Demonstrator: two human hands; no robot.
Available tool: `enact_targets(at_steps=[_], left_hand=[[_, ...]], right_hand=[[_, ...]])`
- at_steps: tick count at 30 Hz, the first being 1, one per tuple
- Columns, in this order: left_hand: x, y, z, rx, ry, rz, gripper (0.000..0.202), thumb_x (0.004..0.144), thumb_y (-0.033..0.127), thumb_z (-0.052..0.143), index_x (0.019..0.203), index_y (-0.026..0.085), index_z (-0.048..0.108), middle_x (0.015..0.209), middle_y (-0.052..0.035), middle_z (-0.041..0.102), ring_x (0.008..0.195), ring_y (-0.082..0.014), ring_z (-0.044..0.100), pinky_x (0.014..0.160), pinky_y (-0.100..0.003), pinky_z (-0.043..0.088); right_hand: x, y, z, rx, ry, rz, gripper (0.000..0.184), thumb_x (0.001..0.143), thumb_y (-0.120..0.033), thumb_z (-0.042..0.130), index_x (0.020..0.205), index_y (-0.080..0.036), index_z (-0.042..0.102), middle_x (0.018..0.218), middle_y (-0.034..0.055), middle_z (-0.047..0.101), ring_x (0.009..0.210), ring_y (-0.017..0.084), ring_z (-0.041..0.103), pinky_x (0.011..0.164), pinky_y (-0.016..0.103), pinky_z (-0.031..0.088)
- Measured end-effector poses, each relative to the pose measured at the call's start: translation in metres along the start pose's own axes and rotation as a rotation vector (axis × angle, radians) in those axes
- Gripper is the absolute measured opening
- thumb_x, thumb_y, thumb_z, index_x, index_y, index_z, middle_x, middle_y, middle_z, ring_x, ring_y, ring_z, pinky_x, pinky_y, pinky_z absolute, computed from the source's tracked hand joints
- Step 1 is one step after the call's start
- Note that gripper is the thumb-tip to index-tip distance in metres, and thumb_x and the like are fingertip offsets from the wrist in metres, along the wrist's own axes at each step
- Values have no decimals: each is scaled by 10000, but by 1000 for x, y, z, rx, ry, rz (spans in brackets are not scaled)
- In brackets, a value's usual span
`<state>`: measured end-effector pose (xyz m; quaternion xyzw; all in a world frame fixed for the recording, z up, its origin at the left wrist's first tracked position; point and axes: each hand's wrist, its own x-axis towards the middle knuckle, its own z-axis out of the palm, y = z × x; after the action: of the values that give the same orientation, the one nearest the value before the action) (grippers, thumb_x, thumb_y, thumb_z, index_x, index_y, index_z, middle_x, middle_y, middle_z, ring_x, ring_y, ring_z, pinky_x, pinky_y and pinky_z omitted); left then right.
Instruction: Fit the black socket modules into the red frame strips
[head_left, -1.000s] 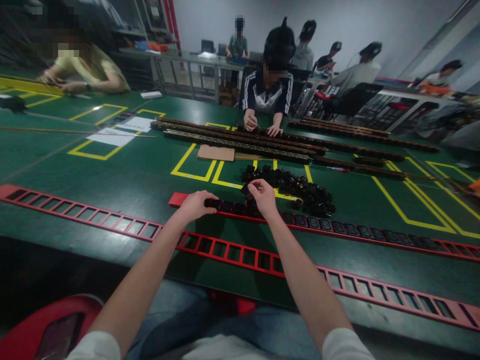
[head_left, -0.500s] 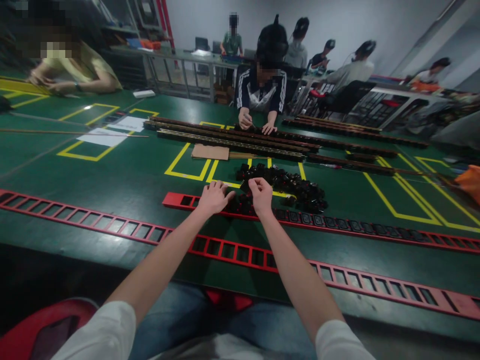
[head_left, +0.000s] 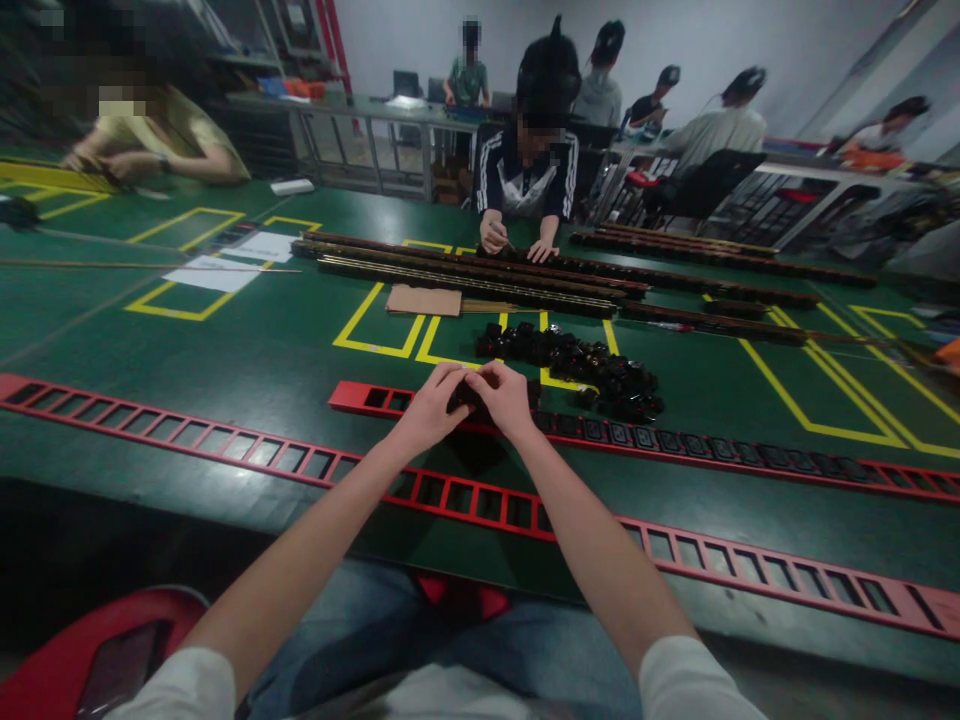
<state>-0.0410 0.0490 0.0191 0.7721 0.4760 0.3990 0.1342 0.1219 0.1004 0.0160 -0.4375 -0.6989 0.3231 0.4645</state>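
Observation:
My left hand (head_left: 429, 412) and my right hand (head_left: 507, 402) meet above a slotted red strip (head_left: 348, 395). Between their curled fingers is a small black part (head_left: 460, 393), mostly covered by the fingers, so its shape is unclear. Black square parts (head_left: 645, 438) sit in a row in the strip's slots, to the right of my hands. Just beyond the strip lies a loose pile of similar black parts (head_left: 611, 372).
Nearer me, a longer red slotted strip (head_left: 946, 612) runs across the green table (head_left: 247, 350). Long dark bars (head_left: 465, 280) and a piece of brown cardboard (head_left: 424, 300) lie farther back. A person (head_left: 529, 175) works with both hands across the table.
My right hand has moved left and down from the pile's edge to join my left hand. The fingers of my left hand have closed in around the black part.

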Motion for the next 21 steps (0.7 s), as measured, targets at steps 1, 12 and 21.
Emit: enact_targets(at_steps=[1,12,21], left_hand=[[-1,-3,0,-3,17,-10,469,805,147,656,1254,218,539,1207,-77,554,1172,-234,546,1047,-417,474],[-31,-49,-69,119,0,-214,497,811,334,673,1272,197,547,1034,-37,522,927,-198,572,804,-333,514],[-44,-68,-66,123,33,-239,381,834,254,604,1211,207,561,1169,-72,579,1108,-253,551,963,-422,477]], right_hand=[[-1,0,1,-13,-20,-17,313,842,-504,633,775,-200,664,709,5,669,644,150,590,634,259,453],[-3,11,8,-168,-82,-129,216,910,-330,538,862,-195,700,705,23,689,628,160,616,624,264,447],[-3,9,6,-150,-47,-79,245,908,-346,525,832,-185,694,656,24,672,602,164,614,612,268,447]])
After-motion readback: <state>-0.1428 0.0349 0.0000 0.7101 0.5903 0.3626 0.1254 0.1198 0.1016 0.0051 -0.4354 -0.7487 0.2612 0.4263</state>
